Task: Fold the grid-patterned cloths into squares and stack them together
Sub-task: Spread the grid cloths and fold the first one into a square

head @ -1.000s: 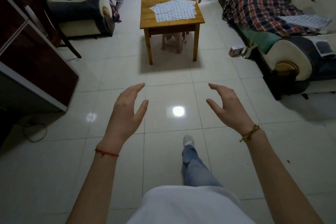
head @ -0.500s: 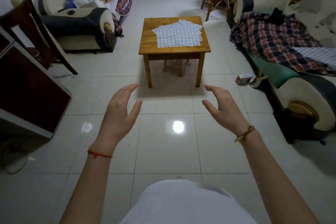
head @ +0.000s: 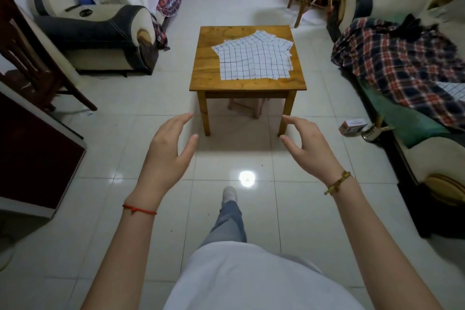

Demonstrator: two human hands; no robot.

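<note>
Wooden counter bearing several grid-patterned cloths, overlapped flat and unfolded. They look thin, light and limp, best pinched at corners or hems. Left hand and right hand hover well short, fingers spread, empty.
</note>
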